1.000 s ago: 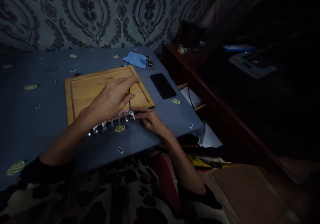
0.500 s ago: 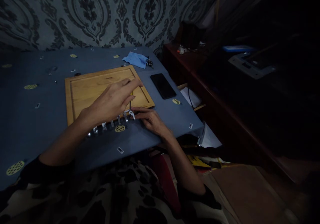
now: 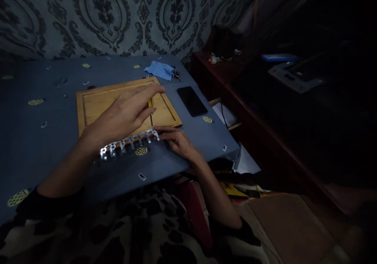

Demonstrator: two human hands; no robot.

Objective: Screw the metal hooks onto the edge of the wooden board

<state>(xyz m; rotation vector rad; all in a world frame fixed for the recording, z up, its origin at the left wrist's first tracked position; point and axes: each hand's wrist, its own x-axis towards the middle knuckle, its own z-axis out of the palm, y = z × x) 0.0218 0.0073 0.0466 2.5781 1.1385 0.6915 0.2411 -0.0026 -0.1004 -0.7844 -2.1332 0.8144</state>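
Observation:
A wooden board (image 3: 100,110) with a grooved border lies on the table. Along its near edge runs a metal hook rail (image 3: 131,140), its several hooks hanging down past the wood. My left hand (image 3: 126,109) is closed around the yellow handle of a screwdriver (image 3: 151,103), held roughly upright above the board. The dark shaft points down near the right end of the rail; whether its tip touches anything I cannot tell. My right hand (image 3: 178,143) rests at the board's near right corner, with its fingers closed on the last hook and rail end.
Right of the board lies a black phone (image 3: 192,101). Behind it are a blue cloth (image 3: 160,70) and a dark clip (image 3: 176,74). Small metal bits (image 3: 65,96) are scattered on the blue tablecloth (image 3: 55,134) to the left. A dark red cabinet (image 3: 218,73) borders the table.
My left hand and the screwdriver have shifted slightly left and away from the rail's right end, uncovering more hooks. My right hand has stayed in place.

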